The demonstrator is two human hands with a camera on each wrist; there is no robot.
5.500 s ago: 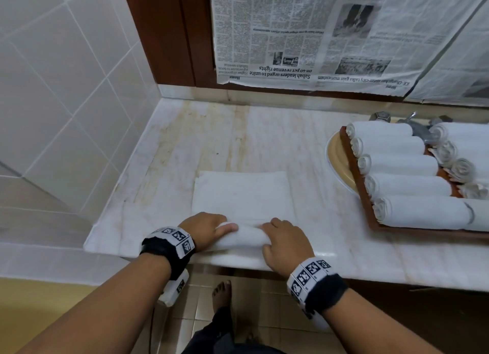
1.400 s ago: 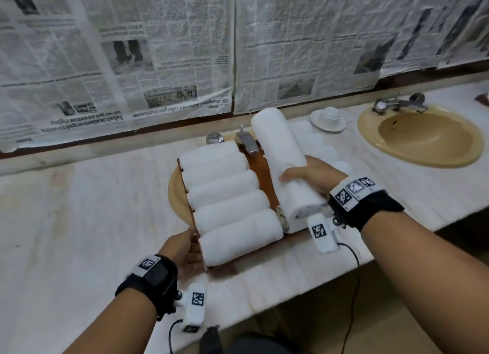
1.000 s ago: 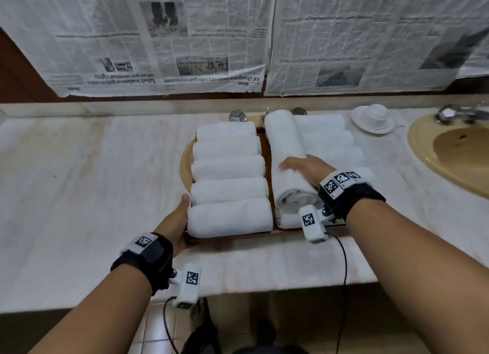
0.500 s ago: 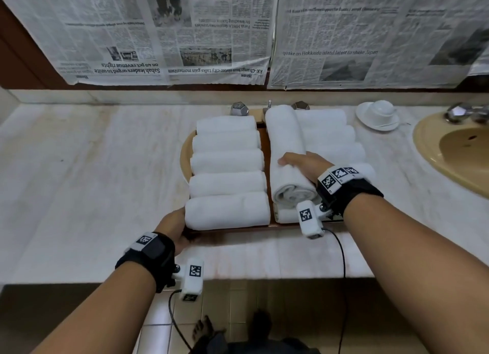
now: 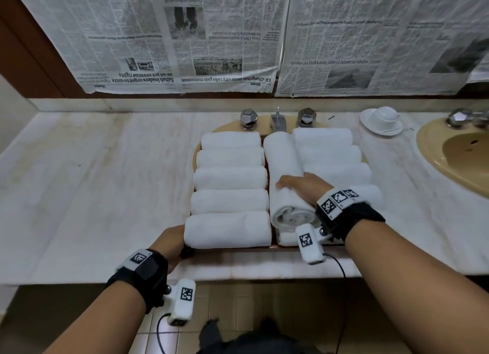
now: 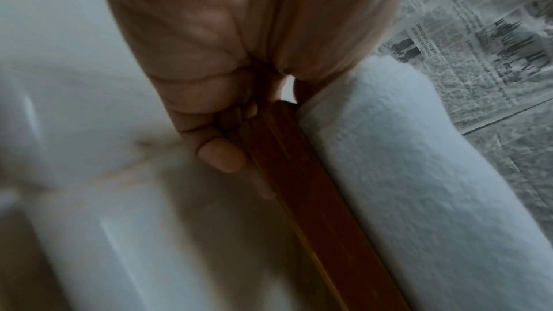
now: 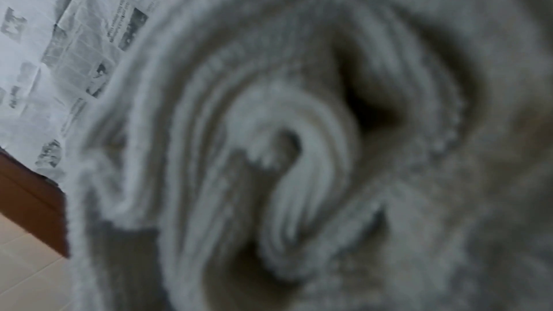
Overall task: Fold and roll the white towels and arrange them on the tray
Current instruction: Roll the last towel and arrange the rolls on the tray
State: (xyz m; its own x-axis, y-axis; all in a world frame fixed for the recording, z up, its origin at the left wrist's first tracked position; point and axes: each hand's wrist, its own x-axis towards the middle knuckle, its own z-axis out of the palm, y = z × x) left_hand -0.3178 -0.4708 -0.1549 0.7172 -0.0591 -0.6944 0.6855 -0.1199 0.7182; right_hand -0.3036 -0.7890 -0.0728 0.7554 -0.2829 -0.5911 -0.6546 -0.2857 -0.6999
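Note:
A brown wooden tray (image 5: 238, 249) sits over a sink basin, packed with white rolled towels. A row of rolls (image 5: 230, 179) fills its left half and another row (image 5: 333, 155) its right half. One longer rolled towel (image 5: 281, 158) lies lengthwise along the middle, on top of the others. My right hand (image 5: 299, 188) holds this roll near its front end, fingers curved over it; its spiral end (image 7: 284, 150) fills the right wrist view. My left hand (image 5: 173, 244) grips the tray's front left corner, fingers (image 6: 221, 155) curled against the wooden edge (image 6: 314, 209) beside a roll (image 6: 419, 198).
Taps and a spout (image 5: 277, 119) stand just behind the tray. A white cup on a saucer (image 5: 382, 116) sits at the back right, and a second tan sink (image 5: 460, 155) lies at the far right. Newspaper (image 5: 185, 36) covers the wall. Marble counter (image 5: 92, 181) stretches to the left.
The towel I was rolling on the counter now lies lengthwise on the tray under my right hand. My left hand went to the tray's front left corner, and the tray has turned square to the counter edge.

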